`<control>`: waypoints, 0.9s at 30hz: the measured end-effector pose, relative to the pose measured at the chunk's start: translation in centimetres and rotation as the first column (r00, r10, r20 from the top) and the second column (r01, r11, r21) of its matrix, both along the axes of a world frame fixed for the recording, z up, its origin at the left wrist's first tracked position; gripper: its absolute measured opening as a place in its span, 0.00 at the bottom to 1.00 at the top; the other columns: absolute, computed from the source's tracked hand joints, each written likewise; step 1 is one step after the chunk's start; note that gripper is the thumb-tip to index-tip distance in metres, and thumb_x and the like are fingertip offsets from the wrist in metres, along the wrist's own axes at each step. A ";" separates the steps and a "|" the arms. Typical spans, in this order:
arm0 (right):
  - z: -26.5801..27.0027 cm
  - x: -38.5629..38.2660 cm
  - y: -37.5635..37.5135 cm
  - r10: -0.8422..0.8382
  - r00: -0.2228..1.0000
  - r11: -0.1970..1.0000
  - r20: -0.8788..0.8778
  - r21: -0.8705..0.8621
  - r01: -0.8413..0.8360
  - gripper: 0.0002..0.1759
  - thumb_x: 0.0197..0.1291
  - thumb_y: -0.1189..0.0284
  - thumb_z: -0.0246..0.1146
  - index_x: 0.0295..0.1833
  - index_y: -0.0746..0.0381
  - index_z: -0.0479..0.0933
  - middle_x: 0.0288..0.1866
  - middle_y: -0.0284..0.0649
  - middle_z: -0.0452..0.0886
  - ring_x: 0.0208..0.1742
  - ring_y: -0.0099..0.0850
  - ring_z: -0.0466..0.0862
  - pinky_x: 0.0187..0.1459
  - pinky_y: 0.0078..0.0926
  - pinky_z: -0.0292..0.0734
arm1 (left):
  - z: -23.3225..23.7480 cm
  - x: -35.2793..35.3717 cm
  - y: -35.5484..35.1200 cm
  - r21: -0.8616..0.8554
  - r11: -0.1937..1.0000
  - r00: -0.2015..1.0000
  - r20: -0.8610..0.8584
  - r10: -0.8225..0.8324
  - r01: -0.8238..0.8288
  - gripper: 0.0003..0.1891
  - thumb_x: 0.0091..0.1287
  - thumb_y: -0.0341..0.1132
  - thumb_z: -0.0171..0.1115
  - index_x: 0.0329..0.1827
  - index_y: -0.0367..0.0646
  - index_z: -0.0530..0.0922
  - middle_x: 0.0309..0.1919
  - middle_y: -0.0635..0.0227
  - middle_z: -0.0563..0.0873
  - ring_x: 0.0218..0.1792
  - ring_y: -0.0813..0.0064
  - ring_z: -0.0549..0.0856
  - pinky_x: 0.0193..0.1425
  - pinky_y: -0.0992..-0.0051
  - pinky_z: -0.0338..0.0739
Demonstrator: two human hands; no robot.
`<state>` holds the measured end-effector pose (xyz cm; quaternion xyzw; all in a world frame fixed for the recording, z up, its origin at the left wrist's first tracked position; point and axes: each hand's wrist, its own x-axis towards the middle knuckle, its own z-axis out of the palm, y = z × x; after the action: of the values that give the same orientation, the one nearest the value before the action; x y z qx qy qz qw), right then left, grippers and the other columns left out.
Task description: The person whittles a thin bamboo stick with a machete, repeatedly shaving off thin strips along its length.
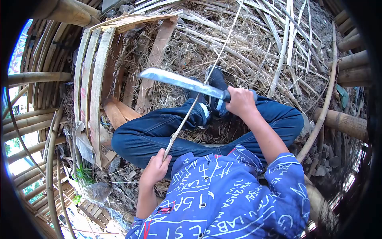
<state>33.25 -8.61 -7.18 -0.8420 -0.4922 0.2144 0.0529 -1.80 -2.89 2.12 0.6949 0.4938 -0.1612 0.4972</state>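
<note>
My right hand (pixel 241 102) is closed round the dark handle of a machete (pixel 181 83). Its broad, shiny blade points left and lies across a long, thin bamboo strip (pixel 187 114) near the middle of the view; whether the edge bites into the strip cannot be made out. Down by my lap, my left hand (pixel 156 166) pinches the near end of that strip between thumb and fingers. From there the strip slants up and away, past my dark shoes (pixel 217 77). My legs in dark jeans (pixel 143 133) are crossed beneath the blade.
A wooden slatted crate (pixel 95 75) stands on the left. Curly shavings (pixel 179 51) cover the ground ahead, with split bamboo strips (pixel 284 44) piled at the upper right. Bamboo pole walls (pixel 36 123) rise on both sides, and a bent pole (pixel 324 99) curves along my right.
</note>
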 end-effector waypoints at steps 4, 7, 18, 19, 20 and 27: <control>-0.7 1.8 0.7 -0.009 0.999 0.999 0.044 0.039 0.007 0.14 0.43 0.65 0.69 0.35 0.59 0.77 0.32 0.47 0.85 0.38 0.47 0.87 0.41 0.45 0.81 | -0.3 -0.6 0.1 0.007 1.000 1.000 0.010 -0.014 0.014 0.13 0.73 0.36 0.54 0.38 0.34 0.65 0.24 0.40 0.77 0.31 0.36 0.76 0.33 0.56 0.69; -0.8 2.6 0.9 0.012 0.997 1.000 0.070 0.004 -0.012 0.13 0.44 0.65 0.69 0.36 0.59 0.78 0.33 0.47 0.85 0.39 0.47 0.87 0.42 0.45 0.81 | -0.2 -0.3 0.4 -0.023 1.000 1.000 0.015 -0.019 0.019 0.13 0.73 0.36 0.54 0.38 0.34 0.65 0.24 0.40 0.77 0.30 0.35 0.76 0.33 0.55 0.69; -2.9 14.2 3.5 -0.231 0.956 0.968 0.179 -0.054 0.244 0.15 0.49 0.64 0.65 0.42 0.60 0.82 0.42 0.49 0.86 0.47 0.47 0.86 0.52 0.43 0.81 | 1.0 -0.6 0.2 -0.049 0.999 1.000 -0.023 0.003 -0.004 0.14 0.72 0.37 0.56 0.38 0.34 0.65 0.24 0.40 0.77 0.30 0.35 0.74 0.33 0.57 0.70; -3.3 14.5 4.1 -0.250 0.946 0.962 0.204 -0.056 0.267 0.16 0.50 0.64 0.64 0.43 0.60 0.82 0.42 0.49 0.86 0.48 0.47 0.86 0.53 0.43 0.80 | 1.0 -0.7 0.1 -0.051 0.999 1.000 -0.024 0.005 -0.006 0.14 0.72 0.37 0.56 0.38 0.34 0.65 0.24 0.40 0.77 0.30 0.35 0.74 0.33 0.57 0.70; -4.0 15.5 4.2 -0.311 0.929 0.946 0.203 -0.029 0.323 0.17 0.51 0.61 0.65 0.43 0.60 0.83 0.43 0.49 0.86 0.48 0.47 0.86 0.53 0.43 0.80 | 1.1 -0.9 0.0 -0.051 0.999 1.000 -0.028 0.008 -0.010 0.14 0.72 0.36 0.56 0.38 0.34 0.65 0.24 0.40 0.77 0.29 0.36 0.73 0.33 0.57 0.69; -3.8 16.2 4.6 -0.296 0.930 0.953 0.219 0.006 0.302 0.18 0.50 0.63 0.65 0.45 0.61 0.83 0.43 0.51 0.86 0.47 0.48 0.86 0.52 0.45 0.80 | 0.7 -1.9 0.4 -0.083 0.996 0.999 0.018 0.045 -0.044 0.11 0.72 0.34 0.56 0.36 0.35 0.67 0.21 0.56 0.74 0.24 0.67 0.67 0.30 0.66 0.67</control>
<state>49.41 -4.03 -10.99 -0.9262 -0.3580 0.1171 0.0190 -3.74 -2.47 2.83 0.6643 0.4971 -0.1633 0.5338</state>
